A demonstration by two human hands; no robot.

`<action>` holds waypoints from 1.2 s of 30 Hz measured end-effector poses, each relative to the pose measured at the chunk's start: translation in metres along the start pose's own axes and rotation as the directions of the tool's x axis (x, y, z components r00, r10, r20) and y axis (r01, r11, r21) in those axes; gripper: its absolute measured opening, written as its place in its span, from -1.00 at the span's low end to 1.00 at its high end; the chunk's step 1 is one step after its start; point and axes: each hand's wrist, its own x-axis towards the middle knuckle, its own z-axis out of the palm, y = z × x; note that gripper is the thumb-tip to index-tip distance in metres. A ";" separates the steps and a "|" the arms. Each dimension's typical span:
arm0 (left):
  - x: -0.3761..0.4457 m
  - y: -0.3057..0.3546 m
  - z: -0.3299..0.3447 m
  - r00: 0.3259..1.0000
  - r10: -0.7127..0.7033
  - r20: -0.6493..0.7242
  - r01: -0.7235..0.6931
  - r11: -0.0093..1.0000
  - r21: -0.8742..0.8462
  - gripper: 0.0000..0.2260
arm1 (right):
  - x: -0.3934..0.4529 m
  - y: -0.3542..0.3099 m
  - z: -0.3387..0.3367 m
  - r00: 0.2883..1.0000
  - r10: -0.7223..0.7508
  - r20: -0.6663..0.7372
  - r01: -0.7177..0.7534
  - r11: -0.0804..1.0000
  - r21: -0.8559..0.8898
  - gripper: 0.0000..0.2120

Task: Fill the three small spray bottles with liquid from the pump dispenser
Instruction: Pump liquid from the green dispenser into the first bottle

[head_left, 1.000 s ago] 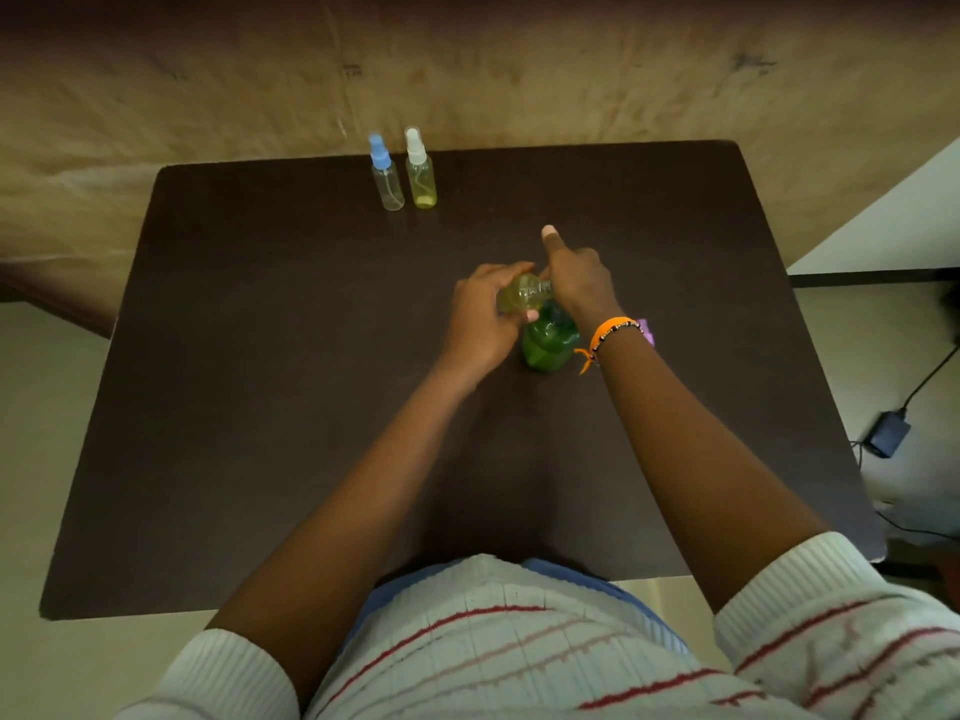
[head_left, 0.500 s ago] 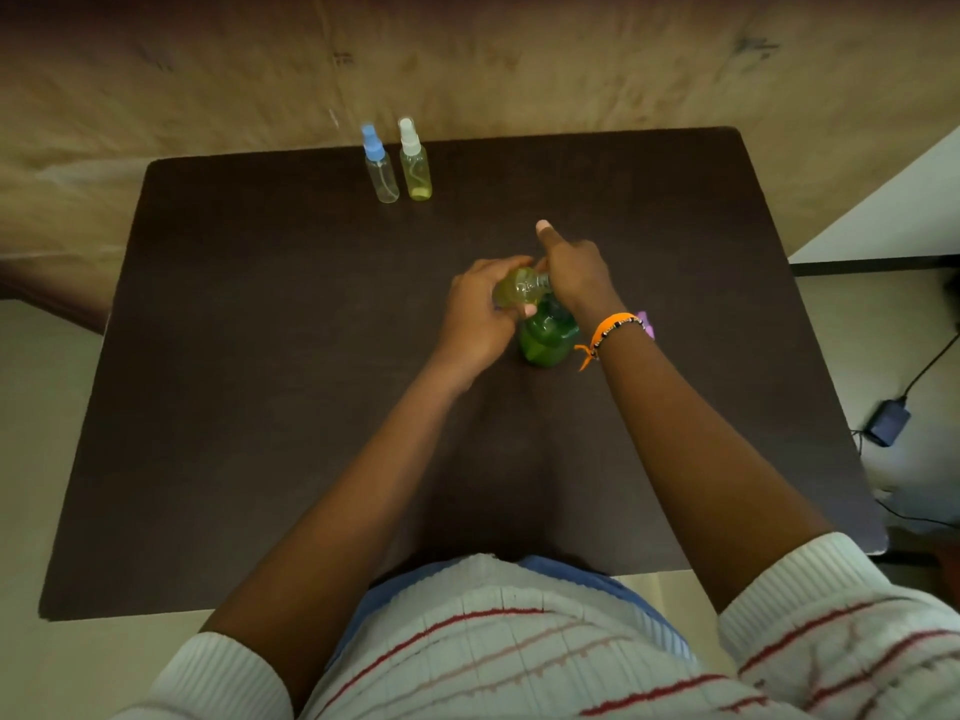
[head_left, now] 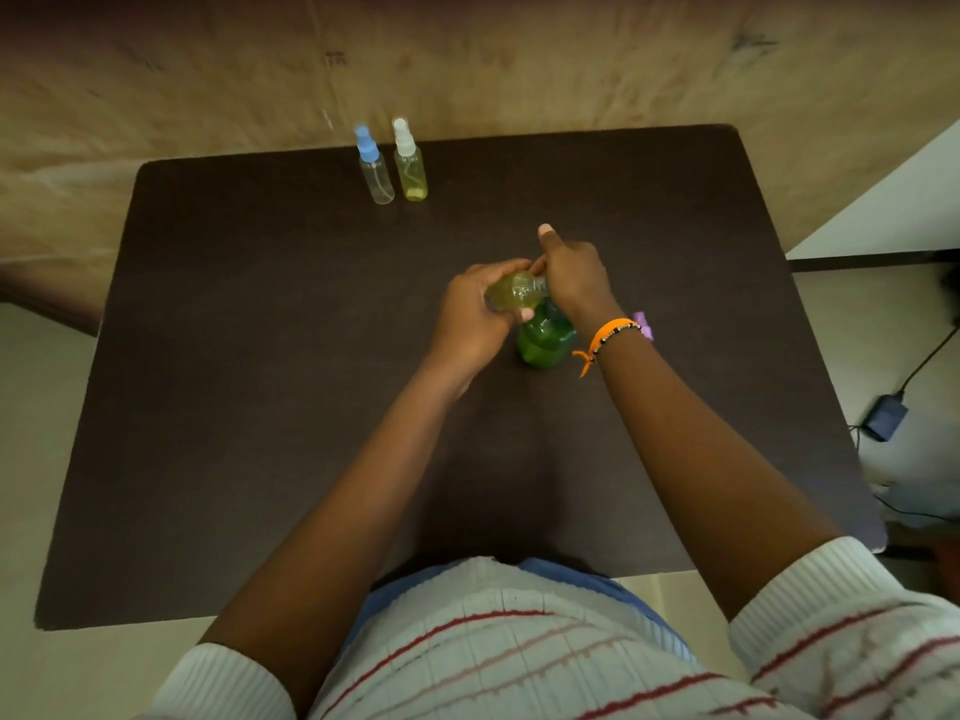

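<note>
A green pump dispenser (head_left: 545,340) stands at the middle of the dark table (head_left: 260,407). My left hand (head_left: 470,317) is closed around a small open bottle (head_left: 514,292) holding yellowish liquid, tilted against the dispenser's top. My right hand (head_left: 571,275) covers the pump head, which is hidden; its index finger points away from me. A purple cap (head_left: 643,324) peeks out behind my right wrist. At the table's far edge stand two capped spray bottles side by side: a clear one with a blue cap (head_left: 375,168) and a yellowish one with a white cap (head_left: 410,166).
A tan wall (head_left: 467,59) runs just behind the table's far edge. On the floor to the right lie a black power adapter (head_left: 885,415) and its cables. My striped top fills the bottom of the view.
Both hands keep the same hold on the small bottle and pump. The whole scene has drifted slightly in view as my head moved.
</note>
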 end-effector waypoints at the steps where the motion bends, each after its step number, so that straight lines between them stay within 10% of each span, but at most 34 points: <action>1: 0.000 0.001 -0.001 1.000 0.002 0.001 -0.002 1.000 0.004 -0.54 | 0.001 -0.001 -0.001 1.000 -0.001 0.009 0.001 1.000 -0.009 -0.47; 36: 0.001 0.004 -0.004 1.000 0.019 -0.010 -0.018 0.999 0.050 -0.55 | -0.003 -0.007 -0.003 0.997 0.028 0.071 -0.029 1.000 0.010 -0.31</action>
